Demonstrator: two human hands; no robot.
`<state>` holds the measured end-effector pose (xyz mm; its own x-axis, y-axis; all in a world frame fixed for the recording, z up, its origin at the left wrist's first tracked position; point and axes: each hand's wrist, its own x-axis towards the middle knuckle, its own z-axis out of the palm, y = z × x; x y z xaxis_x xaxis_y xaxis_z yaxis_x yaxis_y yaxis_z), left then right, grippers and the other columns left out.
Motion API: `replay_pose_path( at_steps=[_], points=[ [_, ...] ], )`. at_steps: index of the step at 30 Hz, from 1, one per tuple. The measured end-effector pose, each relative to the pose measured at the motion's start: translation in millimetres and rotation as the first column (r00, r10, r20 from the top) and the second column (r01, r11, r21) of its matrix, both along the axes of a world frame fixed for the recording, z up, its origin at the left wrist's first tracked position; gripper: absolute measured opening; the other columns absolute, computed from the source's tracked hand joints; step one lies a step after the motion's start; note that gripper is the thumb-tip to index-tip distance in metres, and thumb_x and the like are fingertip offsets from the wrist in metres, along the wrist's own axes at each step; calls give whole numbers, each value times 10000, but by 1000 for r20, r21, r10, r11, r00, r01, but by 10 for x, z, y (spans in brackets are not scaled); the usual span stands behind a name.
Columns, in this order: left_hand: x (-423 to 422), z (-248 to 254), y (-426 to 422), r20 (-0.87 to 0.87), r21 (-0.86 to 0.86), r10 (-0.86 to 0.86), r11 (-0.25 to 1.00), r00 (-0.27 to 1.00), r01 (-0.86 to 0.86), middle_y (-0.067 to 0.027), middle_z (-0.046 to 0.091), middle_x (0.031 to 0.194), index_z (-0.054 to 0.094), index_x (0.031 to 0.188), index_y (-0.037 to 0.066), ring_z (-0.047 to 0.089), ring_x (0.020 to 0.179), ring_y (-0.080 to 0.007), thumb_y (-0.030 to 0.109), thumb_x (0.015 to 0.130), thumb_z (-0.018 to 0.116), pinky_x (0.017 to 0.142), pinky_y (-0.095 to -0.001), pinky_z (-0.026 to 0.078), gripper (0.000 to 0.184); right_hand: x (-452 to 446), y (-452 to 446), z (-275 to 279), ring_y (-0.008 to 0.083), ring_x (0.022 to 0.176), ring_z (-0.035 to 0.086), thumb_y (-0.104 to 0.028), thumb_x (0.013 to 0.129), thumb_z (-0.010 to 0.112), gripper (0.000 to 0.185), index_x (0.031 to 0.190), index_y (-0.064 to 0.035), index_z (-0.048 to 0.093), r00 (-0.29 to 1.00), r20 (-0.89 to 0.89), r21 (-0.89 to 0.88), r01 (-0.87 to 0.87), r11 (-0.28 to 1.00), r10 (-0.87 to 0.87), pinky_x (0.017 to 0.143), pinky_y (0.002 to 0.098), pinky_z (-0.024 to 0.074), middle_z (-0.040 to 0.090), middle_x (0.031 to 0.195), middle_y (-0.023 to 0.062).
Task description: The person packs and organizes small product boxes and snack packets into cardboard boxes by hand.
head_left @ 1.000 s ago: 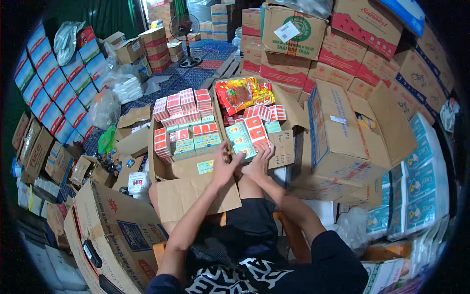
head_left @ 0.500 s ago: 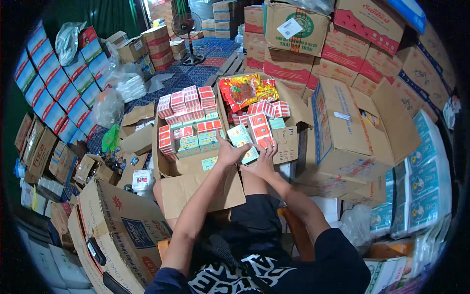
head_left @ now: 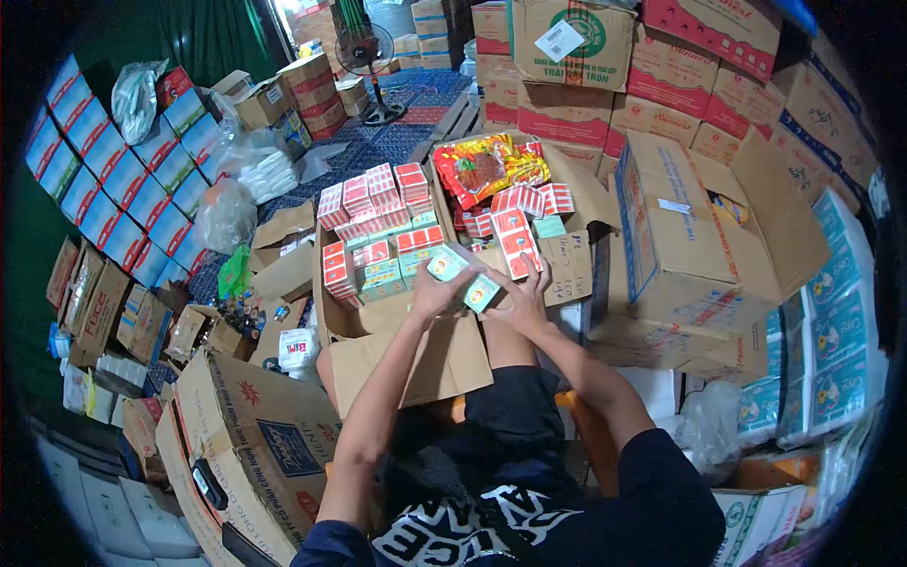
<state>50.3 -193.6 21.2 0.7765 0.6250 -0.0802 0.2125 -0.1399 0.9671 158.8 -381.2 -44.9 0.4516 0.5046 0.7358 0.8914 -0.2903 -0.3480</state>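
Observation:
My left hand (head_left: pixel 437 295) is closed on small pale-green boxes (head_left: pixel 450 265), above the edge of an open carton. My right hand (head_left: pixel 524 302) is closed around a stack of small red-and-white boxes (head_left: pixel 515 241), its thumb side against another green box (head_left: pixel 482 292) between the hands. The left carton (head_left: pixel 378 319) holds rows of red-and-white boxes (head_left: pixel 382 187) over green ones (head_left: pixel 382 278). Beside it, the right carton (head_left: pixel 581 203) contains more red-and-white boxes (head_left: pixel 520 199) and a red-and-yellow food packet (head_left: pixel 491 168).
A large open carton (head_left: pixel 675 246) stands to the right, with stacked cartons (head_left: pixel 576 113) behind. At lower left is a tall carton (head_left: pixel 250 435) with a black device (head_left: pixel 210 484) on its side. A fan (head_left: pixel 368 57) stands farther back.
The green boxes, earlier in one row between my hands, now show as two angled parts. The red-and-white stack stays at my right fingers. The view has shifted slightly.

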Motion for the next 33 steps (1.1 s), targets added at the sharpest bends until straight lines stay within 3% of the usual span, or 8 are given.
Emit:
replay_pose_path(
  at_steps=[8, 12, 15, 16, 19, 23, 26, 33],
  points=[
    [-39, -127, -166, 32, -81, 279, 958, 960, -276, -166, 647, 1188, 313, 1411, -117, 696, 957, -270, 396, 767, 877, 794, -385, 595, 997, -90, -11, 145, 535, 1422, 100, -473, 539, 959, 870, 1339, -342, 645, 998, -61, -66, -25, 997, 21, 1156, 676, 247, 196, 1580, 160],
    [-401, -61, 583, -122, -113, 81, 989, 989, -95, -155, 677, 1136, 235, 1462, -86, 682, 1014, -232, 304, 737, 861, 883, -372, 562, 1035, -9, 34, 112, 541, 1412, 84, -525, 515, 968, 871, 1308, -331, 666, 1000, 25, -27, -18, 999, 18, 1156, 693, 215, 218, 1543, 195],
    [-734, 183, 623, -240, 457, 455, 832, 857, -314, -166, 710, 1111, 391, 1434, -29, 689, 1015, -271, 277, 699, 873, 911, -396, 551, 931, -25, 68, 92, 535, 1405, 98, -532, 529, 962, 835, 1288, -332, 676, 998, 60, -19, 22, 1000, -21, 1154, 686, 218, 221, 1531, 186],
    [-823, 207, 680, -246, 462, 456, 831, 855, -310, -166, 710, 1111, 391, 1434, -29, 689, 1015, -271, 277, 699, 873, 911, -396, 551, 931, -21, 82, 89, 535, 1405, 98, -532, 529, 962, 835, 1288, -332, 676, 998, 52, -17, 21, 1000, -21, 1154, 686, 218, 221, 1531, 186],
    [-1149, 176, 1132, -282, 621, 373, 773, 884, -127, -185, 723, 1067, 478, 1405, 2, 691, 1035, -298, 238, 654, 873, 915, -418, 550, 881, -16, 97, 66, 515, 1415, 128, -467, 588, 942, 724, 1258, -355, 692, 997, 72, 59, 8, 998, -12, 1149, 670, 239, 269, 1511, 154],
    [-1161, -449, 1862, -540, 463, 76, 859, 838, 220, -202, 708, 1200, 482, 1460, 118, 683, 1123, -386, 383, 590, 883, 966, -441, 545, 994, -10, 115, 50, 517, 1414, 131, -415, 625, 917, 634, 1219, -359, 701, 997, 70, 93, 12, 996, -18, 1151, 669, 244, 281, 1499, 143],
    [-896, -465, 1919, -784, 423, 5, 736, 620, 529, -194, 701, 1234, 483, 1472, 116, 682, 1142, -360, 333, 607, 861, 977, -437, 541, 969, 1, 108, 29, 519, 1415, 129, -385, 638, 899, 598, 1203, -360, 703, 999, 50, 76, 19, 997, -23, 1155, 671, 241, 282, 1499, 136],
    [-776, -415, 1799, -850, 396, -57, 588, 524, 705, -194, 678, 1288, 529, 1455, 186, 662, 1188, -353, 298, 677, 813, 990, -451, 536, 836, 14, 76, 32, 520, 1418, 127, -352, 652, 880, 555, 1179, -360, 709, 999, 44, 39, 14, 999, -15, 1164, 665, 242, 290, 1495, 126]
  ],
)
